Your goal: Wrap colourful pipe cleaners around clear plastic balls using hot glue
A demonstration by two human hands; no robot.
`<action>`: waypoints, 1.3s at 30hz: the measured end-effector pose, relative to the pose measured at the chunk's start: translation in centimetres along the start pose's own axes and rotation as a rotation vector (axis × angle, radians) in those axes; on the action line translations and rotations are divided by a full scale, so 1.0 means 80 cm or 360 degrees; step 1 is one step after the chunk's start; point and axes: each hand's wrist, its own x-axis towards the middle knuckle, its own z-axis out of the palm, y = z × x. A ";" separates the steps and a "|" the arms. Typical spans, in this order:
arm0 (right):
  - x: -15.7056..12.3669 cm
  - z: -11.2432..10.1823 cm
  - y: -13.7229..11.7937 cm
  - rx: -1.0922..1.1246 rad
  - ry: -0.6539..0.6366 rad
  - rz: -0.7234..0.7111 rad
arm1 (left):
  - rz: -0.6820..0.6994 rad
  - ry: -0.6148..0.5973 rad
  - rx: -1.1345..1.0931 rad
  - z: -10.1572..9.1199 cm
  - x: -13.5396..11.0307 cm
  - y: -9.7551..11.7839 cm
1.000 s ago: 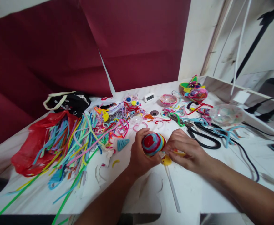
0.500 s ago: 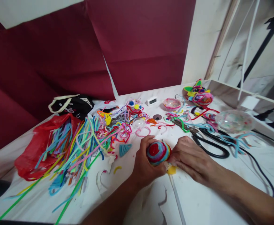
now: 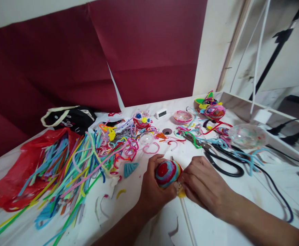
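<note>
Table (image 3: 241,191), white, cluttered. Pipe cleaners (image 3: 70,160) heaped at 9 o'clock of the hands; black scissors (image 3: 223,160) at 2 o'clock. Left hand (image 3: 152,191) cups the striped ball (image 3: 168,172) from below, fingers curled around it. Right hand (image 3: 203,184) pinches the yellow piece (image 3: 181,192) at the ball's lower right. Versus 0.5 s ago: right fingers closer under the ball; grips unchanged.

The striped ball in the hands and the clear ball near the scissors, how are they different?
The striped ball is wrapped in red, blue and pink coils; the clear ball is see-through, with small specks. The striped ball looks smaller. The left hand grips the striped ball while the right hand presses at its side; the clear ball lies untouched on the table. Both are round.
</note>
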 end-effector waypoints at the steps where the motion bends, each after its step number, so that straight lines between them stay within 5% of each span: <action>1: -0.002 0.002 0.000 -0.0047 -0.0002 -0.0002 | -0.0024 0.0021 0.0031 0.001 0.000 0.001; 12: -0.003 0.012 -0.009 -0.0413 -0.0003 0.0014 | -0.0156 0.0195 0.0186 0.006 0.005 0.012; 19: -0.002 0.020 -0.014 -0.0370 0.0011 0.0301 | -0.0081 0.0252 0.0162 0.008 0.006 0.010; 39: -0.003 0.001 -0.004 0.0857 -0.0189 0.0962 | 0.0294 0.0300 0.0262 0.002 0.002 0.002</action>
